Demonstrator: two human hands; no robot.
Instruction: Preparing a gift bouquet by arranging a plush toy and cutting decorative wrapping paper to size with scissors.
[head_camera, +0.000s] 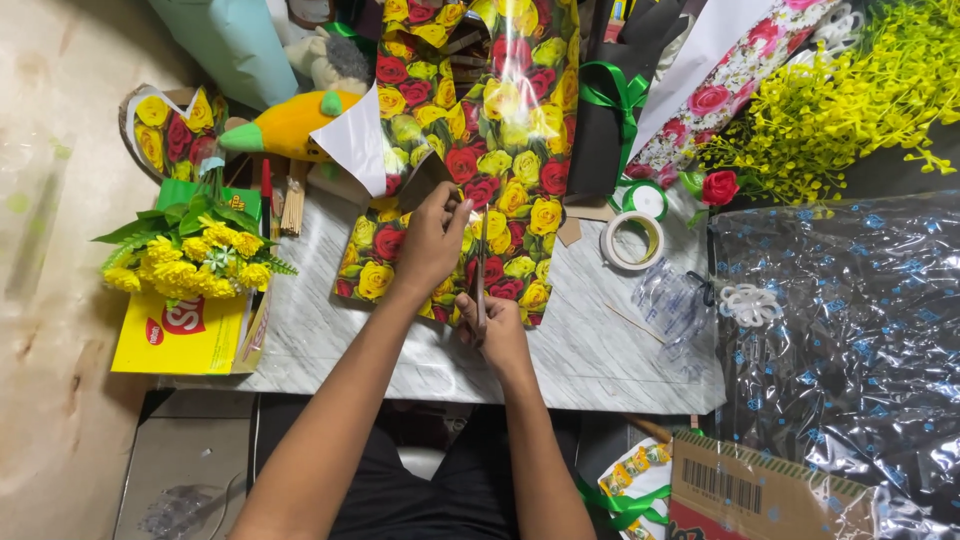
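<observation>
the left hand (432, 240) is pinching the floral paper (480, 150) up off the marble table (590, 350), while the right hand (497, 325) is gripping scissors (481, 275), blades pointing up the sheet — it looks like mid-cut. the next snip is likely needing the paper held taut and the blades kept straight — tape (632, 240) is lying nearby.
</observation>
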